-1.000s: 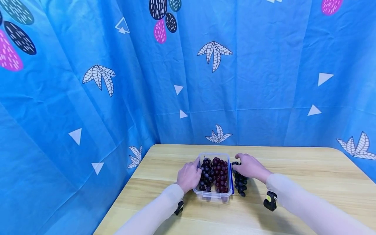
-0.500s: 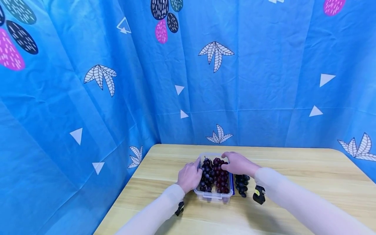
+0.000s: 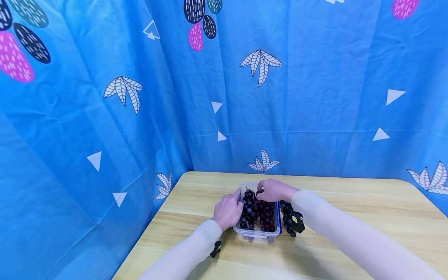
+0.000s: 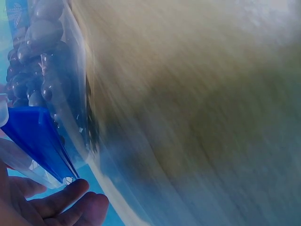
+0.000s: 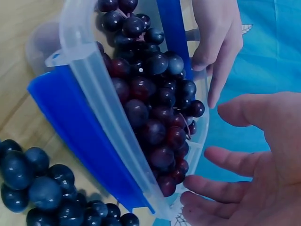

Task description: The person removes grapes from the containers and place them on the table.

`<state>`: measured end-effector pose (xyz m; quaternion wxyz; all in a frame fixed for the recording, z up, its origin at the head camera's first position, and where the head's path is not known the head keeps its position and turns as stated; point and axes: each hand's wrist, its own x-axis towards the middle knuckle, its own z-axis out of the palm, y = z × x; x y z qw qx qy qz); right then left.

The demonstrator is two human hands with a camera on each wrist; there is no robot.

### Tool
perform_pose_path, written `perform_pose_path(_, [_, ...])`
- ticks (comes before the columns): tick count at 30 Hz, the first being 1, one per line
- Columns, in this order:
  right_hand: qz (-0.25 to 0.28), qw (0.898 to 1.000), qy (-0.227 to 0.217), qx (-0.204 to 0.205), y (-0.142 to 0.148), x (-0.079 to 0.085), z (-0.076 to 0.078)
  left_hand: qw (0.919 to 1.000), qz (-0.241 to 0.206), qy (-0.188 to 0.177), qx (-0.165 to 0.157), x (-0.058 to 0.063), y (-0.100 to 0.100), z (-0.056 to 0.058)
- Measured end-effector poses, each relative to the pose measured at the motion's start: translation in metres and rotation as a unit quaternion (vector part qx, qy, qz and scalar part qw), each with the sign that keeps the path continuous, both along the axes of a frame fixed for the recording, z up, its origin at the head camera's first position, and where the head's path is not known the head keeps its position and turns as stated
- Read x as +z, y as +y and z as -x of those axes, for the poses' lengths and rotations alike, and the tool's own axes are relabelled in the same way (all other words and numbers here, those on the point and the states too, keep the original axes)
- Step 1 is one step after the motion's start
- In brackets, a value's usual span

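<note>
A clear plastic container with blue side clasps holds a dark grape bunch on the left and a red grape bunch on the right. My left hand rests against the container's left side, its index finger pointing along the wall; in the left wrist view its fingers lie beside the blue clasp. My right hand hovers over the far end of the red grapes. The right wrist view shows its fingers spread from the thumb, with nothing between them.
Another dark grape bunch lies on the wooden table just right of the container, partly hidden by the right wrist's black camera. A blue patterned curtain hangs behind and to the left.
My right hand has moved left, from the loose dark bunch beside the container to above the red grapes. The left hand has stayed at the container's left side.
</note>
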<state>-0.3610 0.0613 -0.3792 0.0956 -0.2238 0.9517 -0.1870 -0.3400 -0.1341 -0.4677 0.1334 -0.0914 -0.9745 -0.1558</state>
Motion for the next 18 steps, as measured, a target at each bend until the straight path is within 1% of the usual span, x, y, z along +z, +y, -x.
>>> perform_pose_path(5, [-0.009, 1.0, -0.011, 0.007, -0.007, 0.002, 0.004, 1.0, 0.004, 0.003, 0.001, 0.001, 0.0, -0.002])
perform_pose_path(9, [-0.017, 1.0, -0.019, 0.005, -0.011, 0.0, 0.01, 1.0, 0.007, 0.007, 0.003, 0.0, 0.0, -0.001])
perform_pose_path(12, [-0.028, 0.999, -0.022, 0.006, -0.014, -0.002, 0.013, 0.9999, 0.009, 0.004, 0.004, -0.001, 0.0, -0.001])
perform_pose_path(18, [-0.054, 0.998, -0.025, 0.005, -0.019, -0.007, 0.02, 1.0, 0.007, -0.002, 0.004, 0.001, 0.001, -0.002])
